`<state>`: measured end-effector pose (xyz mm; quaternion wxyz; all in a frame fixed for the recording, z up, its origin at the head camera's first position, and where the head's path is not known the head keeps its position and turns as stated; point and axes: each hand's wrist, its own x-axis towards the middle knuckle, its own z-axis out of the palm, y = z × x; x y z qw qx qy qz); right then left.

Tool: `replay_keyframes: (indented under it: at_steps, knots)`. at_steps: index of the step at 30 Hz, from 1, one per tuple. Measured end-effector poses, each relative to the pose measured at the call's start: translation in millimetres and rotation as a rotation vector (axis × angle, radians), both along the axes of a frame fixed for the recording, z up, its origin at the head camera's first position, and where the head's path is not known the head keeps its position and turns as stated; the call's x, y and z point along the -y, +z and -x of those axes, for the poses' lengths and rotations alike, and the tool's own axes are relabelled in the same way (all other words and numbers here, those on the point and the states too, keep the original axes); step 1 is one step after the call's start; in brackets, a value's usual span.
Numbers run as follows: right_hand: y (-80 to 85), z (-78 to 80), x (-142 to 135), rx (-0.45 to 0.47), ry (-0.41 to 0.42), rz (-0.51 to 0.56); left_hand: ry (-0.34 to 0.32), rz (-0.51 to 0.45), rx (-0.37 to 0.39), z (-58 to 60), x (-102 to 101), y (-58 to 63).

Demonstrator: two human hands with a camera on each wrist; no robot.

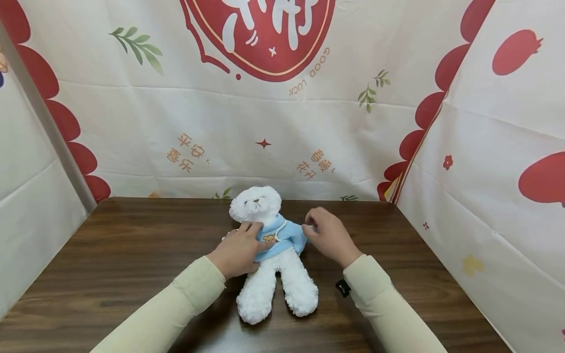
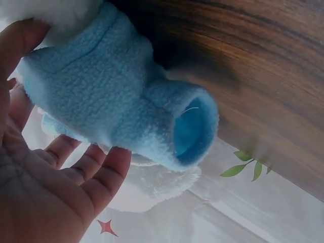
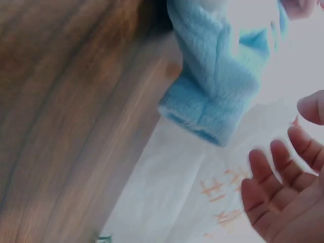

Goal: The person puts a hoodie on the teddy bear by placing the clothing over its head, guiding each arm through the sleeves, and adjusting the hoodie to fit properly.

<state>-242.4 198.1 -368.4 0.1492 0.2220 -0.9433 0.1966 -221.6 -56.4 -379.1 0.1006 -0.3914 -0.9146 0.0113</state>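
Note:
A white plush teddy bear (image 1: 260, 282) in a light blue hoodie (image 1: 289, 233) lies face up on the brown table, its legs toward me. My left hand (image 1: 238, 250) holds its side, with the fingers across the hoodie's front and the thumb by a leg. In the left wrist view, the near sleeve (image 2: 157, 136) ends in a round cuff with a hollow blue inside. My right hand (image 1: 328, 235) is beside the other sleeve (image 3: 212, 101), its fingers loosely bent. The right wrist view shows a gap between those fingers and the cuff.
The wood-grain table (image 1: 132, 245) runs back to a white printed cloth (image 1: 265, 117) with red and green motifs. More cloth (image 1: 499, 147) rises along the right side. A small black object (image 1: 342, 288) shows beside the right sleeve cuff.

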Motion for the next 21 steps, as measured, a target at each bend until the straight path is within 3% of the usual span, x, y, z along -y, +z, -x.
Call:
replay_keyframes:
  at_steps: [4,7,11,15,18,21]
  knots:
    - [-10.0,-15.8,13.7,-0.018,0.117,-0.182,0.008,-0.017,-0.004,-0.4,-1.8,0.4]
    - [-17.2,-20.4,25.4,0.002,0.155,-0.252,0.011,-0.029,0.003,-0.5,-2.0,1.2]
    - [-20.9,-16.7,35.1,0.046,0.17,-0.192,0.028,-0.031,-0.009,0.4,0.6,0.2]
    - [-16.9,-16.1,38.0,0.162,0.223,-0.083,0.032,-0.036,-0.026,0.4,1.2,-1.3]
    - [-10.7,-20.4,39.0,0.218,0.193,0.01,0.019,-0.042,-0.033,-0.4,-1.6,0.0]
    - [-6.0,-25.2,41.9,0.212,0.141,0.034,0.007,-0.041,-0.055,-0.9,-4.7,1.2]
